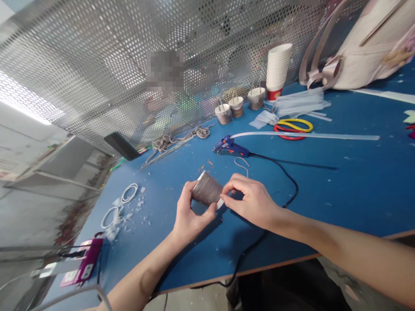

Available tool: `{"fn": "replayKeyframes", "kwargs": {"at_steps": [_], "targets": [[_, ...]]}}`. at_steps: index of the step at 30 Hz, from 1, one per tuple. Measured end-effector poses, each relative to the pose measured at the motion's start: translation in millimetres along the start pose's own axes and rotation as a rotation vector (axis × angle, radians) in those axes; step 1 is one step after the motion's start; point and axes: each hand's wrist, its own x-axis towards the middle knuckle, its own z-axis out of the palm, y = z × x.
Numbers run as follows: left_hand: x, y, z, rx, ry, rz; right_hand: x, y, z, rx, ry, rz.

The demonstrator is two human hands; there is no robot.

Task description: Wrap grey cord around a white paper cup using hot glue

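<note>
A paper cup wrapped in grey-brown cord (207, 188) lies tilted on its side above the table, held between the thumb and fingers of my left hand (193, 212). A bit of its white surface shows past the wrapping near my left thumb. My right hand (251, 199) is closed in a pinch against the cup's right end, at the edge of the winding. A loose length of thin cord (241, 164) curls on the table and passes behind my right hand; its grip on the cord is mostly hidden by the fingers.
A blue hot glue gun (231, 147) with a long glue stick lies beyond my hands, its black cable (293, 183) looping rightward. Behind stand wrapped cups (237, 106), stacked paper cups (278, 69) and scissors (293, 128). White rings (129, 193), scraps and a purple power strip (86, 263) lie left.
</note>
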Motion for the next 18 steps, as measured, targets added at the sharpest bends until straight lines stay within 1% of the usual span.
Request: {"fn": "replayKeyframes", "kwargs": {"at_steps": [4, 7, 9, 12, 16, 18], "targets": [[0.4, -2.7, -5.2, -0.056, -0.043, -0.022, 4.1, 3.3, -0.5, 0.183, -0.065, 0.128], [1.7, -4.7, -7.9, -0.123, -0.110, -0.060, 7.2, 5.2, -0.9, 0.292, -0.129, 0.192], [2.6, -6.5, -7.7, -0.159, -0.123, -0.081, 8.2, 5.1, -0.8, 0.322, -0.142, 0.217], [3.5, -8.6, -6.2, -0.151, -0.120, -0.035, 7.6, 3.4, 0.1, 0.334, -0.116, 0.217], [4.6, -4.7, -6.7, 0.012, -0.133, 0.099, 4.6, 2.6, 2.2, 0.279, -0.054, 0.141], [4.9, -0.2, -7.5, 0.077, -0.139, 0.131, 3.4, 3.8, 3.5, 0.252, -0.024, 0.096]]}}
